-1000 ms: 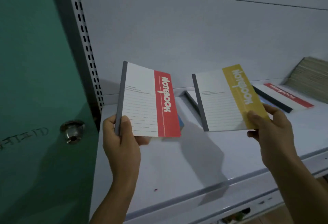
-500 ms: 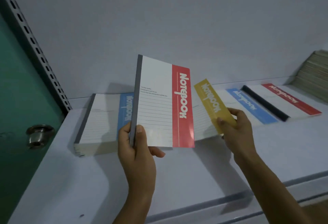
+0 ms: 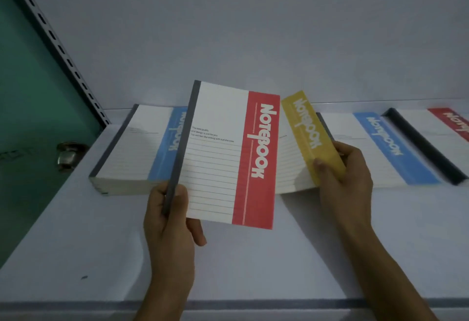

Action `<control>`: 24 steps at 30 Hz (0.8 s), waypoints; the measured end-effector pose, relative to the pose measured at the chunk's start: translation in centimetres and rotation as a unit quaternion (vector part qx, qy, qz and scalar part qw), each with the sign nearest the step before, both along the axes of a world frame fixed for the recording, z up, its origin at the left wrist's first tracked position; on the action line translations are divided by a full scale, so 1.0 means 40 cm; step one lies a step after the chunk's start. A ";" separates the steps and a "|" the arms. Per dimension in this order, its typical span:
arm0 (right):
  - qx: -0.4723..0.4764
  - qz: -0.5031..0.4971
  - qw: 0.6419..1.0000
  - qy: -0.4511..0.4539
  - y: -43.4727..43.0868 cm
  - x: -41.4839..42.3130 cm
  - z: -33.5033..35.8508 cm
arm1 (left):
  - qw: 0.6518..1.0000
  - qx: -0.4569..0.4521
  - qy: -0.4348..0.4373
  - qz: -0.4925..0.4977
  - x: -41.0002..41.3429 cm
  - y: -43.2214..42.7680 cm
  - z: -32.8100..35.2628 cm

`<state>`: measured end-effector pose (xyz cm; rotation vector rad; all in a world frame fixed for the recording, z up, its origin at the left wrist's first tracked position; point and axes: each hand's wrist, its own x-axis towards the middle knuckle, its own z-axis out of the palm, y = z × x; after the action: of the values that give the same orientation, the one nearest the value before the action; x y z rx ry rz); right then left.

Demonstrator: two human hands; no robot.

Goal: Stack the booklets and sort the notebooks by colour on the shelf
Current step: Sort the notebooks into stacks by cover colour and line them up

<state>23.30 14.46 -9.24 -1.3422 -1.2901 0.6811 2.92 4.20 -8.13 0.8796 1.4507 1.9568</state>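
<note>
The left hand (image 3: 170,215) pinches the grey spine of the red notebook (image 3: 229,154) and holds it upright above the shelf (image 3: 76,244). Just right of it, the right hand (image 3: 346,170) grips the yellow notebook (image 3: 308,132) by its yellow edge. Behind the left grip lies a stack of blue notebooks (image 3: 138,148); beyond the right grip lie another blue notebook (image 3: 385,148) and a red one (image 3: 454,122).

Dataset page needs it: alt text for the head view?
Left hand grips a red-striped notebook upright by its spine; right hand pinches a yellow-striped notebook partly behind it. On the shelf lie a blue-topped stack at left, a blue notebook and a red notebook at right.
</note>
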 end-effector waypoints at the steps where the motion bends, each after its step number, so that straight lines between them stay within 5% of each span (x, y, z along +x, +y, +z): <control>1: 0.001 -0.003 1.000 0.012 0.004 0.005 0.004 | 1.000 0.002 0.006 0.001 0.000 0.003 0.000; 7: -0.005 -0.097 0.975 0.199 0.042 0.060 0.061 | 1.000 0.013 0.007 0.009 0.001 0.003 -0.004; 12: -0.025 -0.103 0.964 0.245 0.055 0.078 0.098 | 1.000 0.006 0.012 0.013 0.005 0.001 -0.008; 18: -0.046 -0.104 0.981 0.155 0.008 0.003 0.052 | 0.999 0.020 -0.031 0.028 -0.002 0.000 -0.011; 24: -0.042 -0.127 0.987 -0.086 -0.022 -0.075 0.010 | 0.999 0.004 -0.047 0.001 0.001 -0.003 -0.005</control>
<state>20.30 13.58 -8.84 -1.6314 -1.2075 0.4536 2.96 4.09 -8.33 0.7790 1.3922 1.9798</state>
